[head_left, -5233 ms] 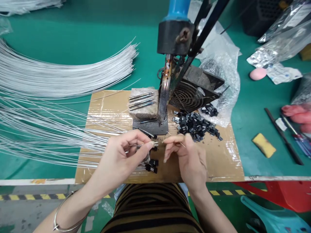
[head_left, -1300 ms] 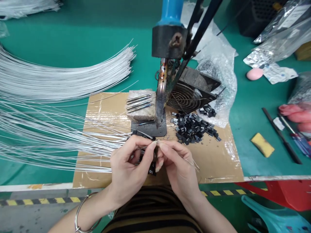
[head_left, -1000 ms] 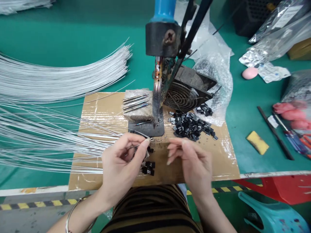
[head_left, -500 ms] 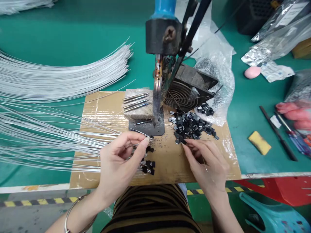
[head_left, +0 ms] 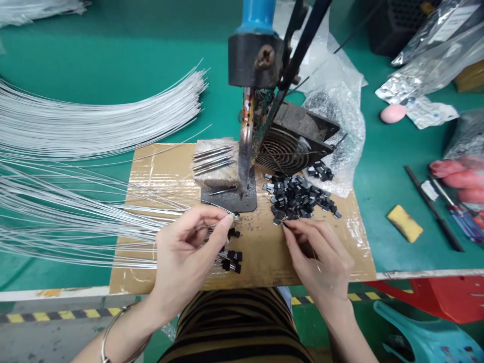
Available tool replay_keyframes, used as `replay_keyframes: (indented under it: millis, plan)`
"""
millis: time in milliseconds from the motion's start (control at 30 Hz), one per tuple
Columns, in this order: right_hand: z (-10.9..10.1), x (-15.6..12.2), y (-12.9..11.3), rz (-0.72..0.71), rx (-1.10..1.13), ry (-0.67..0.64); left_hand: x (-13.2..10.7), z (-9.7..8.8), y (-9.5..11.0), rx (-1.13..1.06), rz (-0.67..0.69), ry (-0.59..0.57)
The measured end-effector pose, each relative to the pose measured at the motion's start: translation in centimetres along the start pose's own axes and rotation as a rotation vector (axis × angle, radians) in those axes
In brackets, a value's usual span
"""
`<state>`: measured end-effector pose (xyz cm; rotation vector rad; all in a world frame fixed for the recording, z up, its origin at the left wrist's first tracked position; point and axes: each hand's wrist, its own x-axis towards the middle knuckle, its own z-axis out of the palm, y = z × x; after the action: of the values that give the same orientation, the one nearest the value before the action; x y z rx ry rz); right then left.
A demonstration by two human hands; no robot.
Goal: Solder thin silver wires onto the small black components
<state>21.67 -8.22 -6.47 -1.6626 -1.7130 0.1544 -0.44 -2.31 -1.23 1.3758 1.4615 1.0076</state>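
My left hand (head_left: 194,252) pinches the end of a white wire (head_left: 221,207) between thumb and forefinger, just in front of the dark base plate (head_left: 245,202). Below those fingers lie several wires tipped with black connectors (head_left: 234,256). My right hand (head_left: 321,257) is closed at the near edge of a pile of small black connectors (head_left: 298,194), its thumb and forefinger pinching one of them, mostly hidden. A thin shiny strand (head_left: 316,262) hangs by its palm. Between the hands and the stand, a soldering iron (head_left: 246,136) points downward.
Metal tips (head_left: 212,160) lie on a pale block (head_left: 215,177). A black fan (head_left: 287,146) stands behind the pile, beside bubble wrap (head_left: 340,126). A large white wire bundle (head_left: 113,123) is at left. A yellow sponge (head_left: 404,223) and a black rod (head_left: 434,209) lie at right.
My right hand has shifted very slightly, its fingertips staying at the edge of the connector pile. My left hand holds the wire in nearly the same place.
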Motion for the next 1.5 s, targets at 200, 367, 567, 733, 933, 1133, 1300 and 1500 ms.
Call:
replay_keyframes:
  millis: [200, 367, 567, 733, 933, 1133, 1300, 1500]
  plan:
    - [0.0, -0.1, 0.1, -0.017, -0.016, -0.01, 0.2, 0.3, 0.2, -0.056, -0.051, 0.025]
    - [0.2, -0.3, 0.0, 0.01, -0.028, 0.004, 0.2, 0.6, 0.5, -0.096, -0.092, 0.053]
    - [0.1, -0.2, -0.1, 0.05, 0.023, 0.021, 0.6, 0.7, 0.2, -0.073, -0.048, 0.088]
    - [0.1, -0.3, -0.3, 0.161, 0.077, 0.052, 0.8, 0.8, -0.1, -0.074, -0.04, 0.089]
    - [0.2, 0.1, -1.4, 0.449, 0.38, 0.069, 0.5, 0.4, 0.1, -0.084, -0.044, 0.038]
    - [0.2, 1.4, -3.0, 0.569, 0.633, 0.05, 0.8, 0.5, 0.3, -0.084, -0.03, 0.041]
    - [0.5, 2.2, -4.0, 0.551, 0.734, -0.02, 0.8, 0.5, 0.4, -0.074, -0.049, 0.024]
    - [0.9, 3.1, -5.0, 0.566, 0.855, -0.075, 0.6, 0.1, 0.2, 0.005, -0.063, -0.009]
